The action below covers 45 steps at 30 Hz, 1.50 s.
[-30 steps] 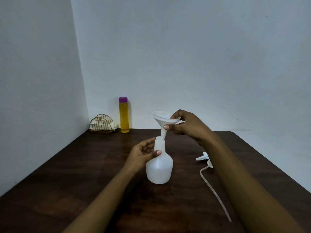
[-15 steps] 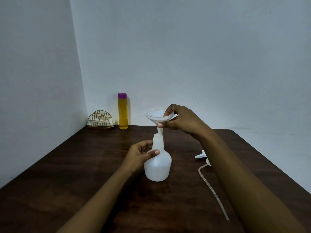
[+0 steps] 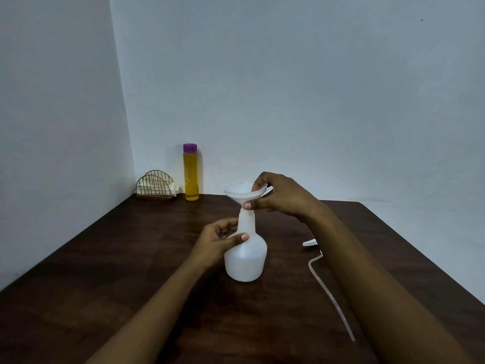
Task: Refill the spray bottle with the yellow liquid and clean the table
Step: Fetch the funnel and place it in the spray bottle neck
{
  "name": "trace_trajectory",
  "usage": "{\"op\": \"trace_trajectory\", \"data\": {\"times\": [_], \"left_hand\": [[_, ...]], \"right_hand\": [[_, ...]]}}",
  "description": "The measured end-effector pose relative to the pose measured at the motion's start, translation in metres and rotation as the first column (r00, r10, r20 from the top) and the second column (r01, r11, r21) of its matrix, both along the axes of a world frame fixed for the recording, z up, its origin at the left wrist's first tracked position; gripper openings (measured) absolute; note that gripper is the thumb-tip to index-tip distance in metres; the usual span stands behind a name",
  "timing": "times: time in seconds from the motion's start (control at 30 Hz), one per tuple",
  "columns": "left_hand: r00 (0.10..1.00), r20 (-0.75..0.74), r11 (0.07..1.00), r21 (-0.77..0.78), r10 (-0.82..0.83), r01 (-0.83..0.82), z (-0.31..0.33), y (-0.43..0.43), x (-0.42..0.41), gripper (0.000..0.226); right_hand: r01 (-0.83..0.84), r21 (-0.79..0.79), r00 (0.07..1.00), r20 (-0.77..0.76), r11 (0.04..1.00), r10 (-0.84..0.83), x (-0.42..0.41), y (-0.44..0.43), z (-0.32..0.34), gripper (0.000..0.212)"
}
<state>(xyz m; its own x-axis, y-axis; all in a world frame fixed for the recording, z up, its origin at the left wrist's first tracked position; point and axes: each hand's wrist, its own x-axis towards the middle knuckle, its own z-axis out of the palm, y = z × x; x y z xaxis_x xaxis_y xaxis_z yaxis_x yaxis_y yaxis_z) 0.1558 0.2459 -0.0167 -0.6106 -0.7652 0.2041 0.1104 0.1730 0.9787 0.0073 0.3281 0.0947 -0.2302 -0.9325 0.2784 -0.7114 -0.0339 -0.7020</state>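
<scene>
pale walls (image 3: 315,101) meet in a corner at the far left, behind a dark wooden tabletop (image 3: 105,285). near the middle of the tabletop stands the white spray bottle (image 3: 246,261), upright, with its top off. a white funnel (image 3: 240,191) sits above it, bowl up, its stem going down into the neck opening.

the left grip (image 3: 215,243) is curled round the bottle where the neck widens into the shoulder, thumb across the near face and fingers round the far left side. the right grip (image 3: 283,198) pinches the funnel, with the thumb tip at the base of the bowl just above the bottle's neck and the fingers hooked over the right side of the rim.

at the far left, close to the wall, a tall clear bottle of yellow liquid (image 3: 191,174) stands upright with its purple cap (image 3: 190,147) on, well apart from the spray bottle. just left of it, in the corner, a gold wire holder (image 3: 156,186) holds something white and folded.

right of the spray bottle, partly hidden behind the right forearm, the white spray head (image 3: 309,242) lies on the tabletop. its thin clear tube (image 3: 330,295) trails toward the near right.
</scene>
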Motion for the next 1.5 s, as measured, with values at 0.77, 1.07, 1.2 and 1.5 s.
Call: {"op": "trace_trajectory", "data": {"times": [0.77, 1.07, 1.2, 1.5], "left_hand": [[0.935, -0.274, 0.963, 0.206, 0.226, -0.173, 0.070, -0.001, 0.017, 0.028], [0.938, -0.213, 0.953, 0.193, 0.272, -0.232, 0.075, -0.001, 0.016, 0.021], [0.933, -0.216, 0.948, 0.202, 0.288, -0.245, 0.078, 0.001, 0.023, 0.024], [0.903, -0.127, 0.907, -0.049, 0.410, -0.418, 0.061, -0.042, 0.087, 0.020]], "right_hand": [[-0.090, -0.025, 0.902, 0.422, 0.996, 0.092, -0.004, 0.002, -0.019, 0.079], [-0.061, 0.019, 0.952, 0.302, 0.998, 0.052, 0.004, 0.004, -0.010, 0.089], [-0.055, 0.069, 0.975, 0.221, 0.996, 0.039, 0.007, 0.014, -0.004, 0.097], [0.149, -0.497, 0.989, 0.068, 0.855, -0.133, 0.092, 0.042, 0.028, 0.050]]}}
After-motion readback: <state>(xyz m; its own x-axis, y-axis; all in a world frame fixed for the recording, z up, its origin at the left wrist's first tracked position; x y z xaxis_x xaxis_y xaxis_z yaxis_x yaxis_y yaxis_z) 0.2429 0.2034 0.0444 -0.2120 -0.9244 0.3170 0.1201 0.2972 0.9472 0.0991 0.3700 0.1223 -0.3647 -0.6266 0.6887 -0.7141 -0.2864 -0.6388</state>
